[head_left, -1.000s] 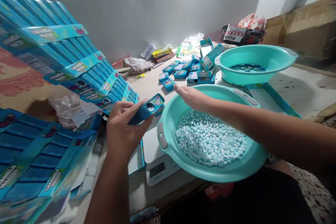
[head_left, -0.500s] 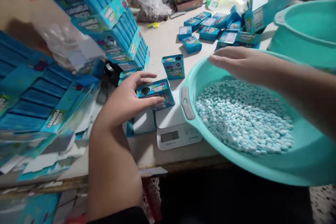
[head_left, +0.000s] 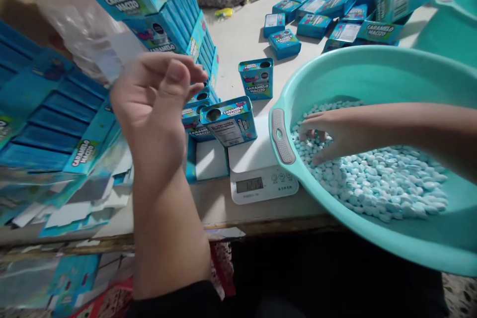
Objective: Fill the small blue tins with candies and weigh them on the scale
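Pale blue candies (head_left: 376, 184) fill the teal plastic basin (head_left: 354, 67); your right hand (head_left: 328, 134) has dropped from hovering into them, fingers loosely curled; your left hand (head_left: 156, 104) has released the blue rectangular tin (head_left: 228, 121), which sits on the white digital scale (head_left: 263, 185) beside the basin, and hangs empty, half curled; bare bench (head_left: 238, 35) lies ahead of your left hand; stacked blue cartons (head_left: 160, 5) crowd its left.

We get the left hand (head_left: 152, 109) blurred, scale readout (head_left: 249, 185) too small to read. Back tin (head_left: 194, 119) partly hidden behind front tin (head_left: 228, 121); second basin (head_left: 452, 20) cut off by the right edge.
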